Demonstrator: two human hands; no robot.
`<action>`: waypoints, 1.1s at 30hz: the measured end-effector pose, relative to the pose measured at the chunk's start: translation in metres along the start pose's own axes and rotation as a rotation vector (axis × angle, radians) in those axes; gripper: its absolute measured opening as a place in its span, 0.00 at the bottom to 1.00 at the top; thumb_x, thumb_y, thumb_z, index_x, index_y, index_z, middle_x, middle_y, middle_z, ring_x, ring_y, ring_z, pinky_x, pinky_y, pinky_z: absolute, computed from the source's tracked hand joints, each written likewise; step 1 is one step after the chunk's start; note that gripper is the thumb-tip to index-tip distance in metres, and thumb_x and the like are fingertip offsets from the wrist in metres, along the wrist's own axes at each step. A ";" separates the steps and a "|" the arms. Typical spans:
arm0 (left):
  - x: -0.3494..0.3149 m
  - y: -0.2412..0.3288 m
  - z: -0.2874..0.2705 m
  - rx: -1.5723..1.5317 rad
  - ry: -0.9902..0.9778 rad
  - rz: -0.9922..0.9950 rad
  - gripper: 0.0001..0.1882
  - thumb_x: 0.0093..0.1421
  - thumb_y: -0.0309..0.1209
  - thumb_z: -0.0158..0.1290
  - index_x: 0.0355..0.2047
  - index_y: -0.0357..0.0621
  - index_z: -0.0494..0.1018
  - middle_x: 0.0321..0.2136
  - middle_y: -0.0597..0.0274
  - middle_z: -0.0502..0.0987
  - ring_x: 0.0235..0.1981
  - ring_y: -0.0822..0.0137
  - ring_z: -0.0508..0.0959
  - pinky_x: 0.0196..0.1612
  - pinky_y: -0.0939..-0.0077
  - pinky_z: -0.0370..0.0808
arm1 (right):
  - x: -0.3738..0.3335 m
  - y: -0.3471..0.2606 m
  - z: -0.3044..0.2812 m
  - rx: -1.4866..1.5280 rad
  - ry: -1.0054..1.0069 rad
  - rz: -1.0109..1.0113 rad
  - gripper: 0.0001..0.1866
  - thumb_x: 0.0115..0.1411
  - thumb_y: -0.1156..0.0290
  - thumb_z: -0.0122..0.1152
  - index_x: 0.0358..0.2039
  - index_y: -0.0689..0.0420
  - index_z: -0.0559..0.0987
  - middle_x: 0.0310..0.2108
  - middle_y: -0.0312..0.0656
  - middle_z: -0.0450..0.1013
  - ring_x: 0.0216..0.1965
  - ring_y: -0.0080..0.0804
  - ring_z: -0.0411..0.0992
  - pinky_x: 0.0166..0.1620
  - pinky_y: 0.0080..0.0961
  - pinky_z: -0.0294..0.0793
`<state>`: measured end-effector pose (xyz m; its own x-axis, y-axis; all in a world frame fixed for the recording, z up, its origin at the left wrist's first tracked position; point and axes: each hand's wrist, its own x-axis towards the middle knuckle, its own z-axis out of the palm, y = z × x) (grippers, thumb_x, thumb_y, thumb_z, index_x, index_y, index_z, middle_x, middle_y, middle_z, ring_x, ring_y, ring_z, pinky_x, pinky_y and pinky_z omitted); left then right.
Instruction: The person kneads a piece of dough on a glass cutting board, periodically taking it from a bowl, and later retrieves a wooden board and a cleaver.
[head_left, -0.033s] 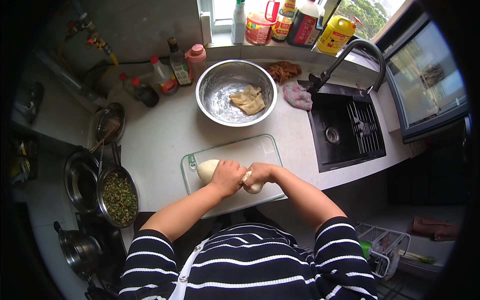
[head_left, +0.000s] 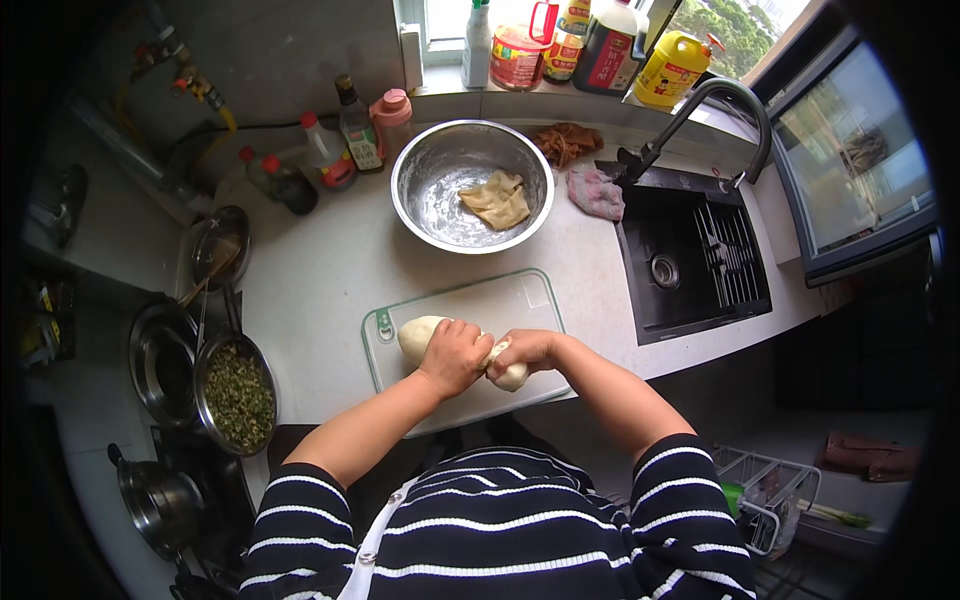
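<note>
- The pale dough point(head_left: 418, 341) is above the left part of the cutting board, a smooth rounded bulk showing to the left of the hands and a smaller lump showing below the right one; whether the two portions are joined is hidden by the fingers.
- The left hand point(head_left: 458, 355) is closed over the larger portion, its fingers curled across the top.
- The right hand point(head_left: 520, 348) grips the smaller end, just beside the left one, with dough visible between thumb and fingers.
- Beneath them, the green-rimmed cutting board point(head_left: 510, 298) lies slantwise along the near edge of the counter point(head_left: 310, 310).
- Beyond the board, toward the counter's back edge, stands a steel bowl point(head_left: 425, 205) with whitish smears inside and a folded tan piece point(head_left: 496, 201), its material unclear.
- Right of the bowl, a brown cloth point(head_left: 567, 142) lies near the back edge and a pinkish-grey cloth point(head_left: 596, 192) at the far left corner of the black sink point(head_left: 680, 295).
- Several bottles point(head_left: 328, 158) stand near the counter's far left corner.
- By its left edge sits a pan point(head_left: 275, 400) of chopped green-and-brown mixture point(head_left: 238, 395).
</note>
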<state>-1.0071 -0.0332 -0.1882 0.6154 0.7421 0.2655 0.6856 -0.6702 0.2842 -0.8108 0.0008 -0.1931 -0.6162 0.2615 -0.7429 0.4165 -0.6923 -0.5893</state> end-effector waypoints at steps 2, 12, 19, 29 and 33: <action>-0.005 -0.002 0.002 -0.030 0.164 0.036 0.16 0.49 0.37 0.56 0.37 0.47 0.72 0.36 0.60 0.73 0.40 0.59 0.73 0.46 0.63 0.66 | -0.007 0.014 0.002 0.330 -0.213 -0.049 0.22 0.50 0.60 0.68 0.40 0.61 0.78 0.35 0.43 0.76 0.36 0.37 0.77 0.40 0.40 0.80; 0.002 -0.007 0.002 -0.243 0.426 -0.401 0.36 0.39 0.53 0.69 0.42 0.45 0.70 0.39 0.57 0.74 0.42 0.53 0.73 0.46 0.59 0.68 | -0.054 -0.003 -0.009 -0.201 0.582 -0.341 0.38 0.58 0.35 0.51 0.51 0.59 0.73 0.45 0.48 0.73 0.47 0.45 0.73 0.49 0.39 0.72; 0.002 -0.027 0.022 -0.387 0.524 -0.574 0.14 0.50 0.30 0.61 0.35 0.42 0.71 0.32 0.55 0.75 0.36 0.53 0.75 0.41 0.61 0.72 | 0.018 0.041 0.014 -1.343 0.866 -0.299 0.33 0.57 0.56 0.58 0.62 0.52 0.63 0.65 0.52 0.52 0.66 0.57 0.49 0.62 0.57 0.51; -0.013 -0.045 -0.006 -1.224 0.238 -0.540 0.41 0.66 0.61 0.33 0.61 0.36 0.62 0.60 0.47 0.65 0.64 0.54 0.61 0.63 0.66 0.59 | 0.032 0.009 0.044 -0.393 0.620 -0.784 0.48 0.58 0.49 0.60 0.67 0.65 0.49 0.68 0.58 0.46 0.70 0.51 0.42 0.69 0.42 0.40; -0.034 -0.053 -0.004 -0.765 0.273 -0.762 0.38 0.67 0.57 0.37 0.59 0.30 0.62 0.56 0.39 0.68 0.59 0.51 0.67 0.61 0.64 0.62 | 0.059 -0.012 0.046 -0.224 1.023 -0.721 0.44 0.59 0.45 0.57 0.59 0.74 0.63 0.59 0.66 0.60 0.62 0.55 0.59 0.64 0.36 0.57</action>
<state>-1.0657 -0.0226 -0.2087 -0.0349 0.9980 -0.0531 0.3692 0.0622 0.9273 -0.8829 -0.0066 -0.2148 0.0038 0.9969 -0.0787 0.3683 -0.0746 -0.9267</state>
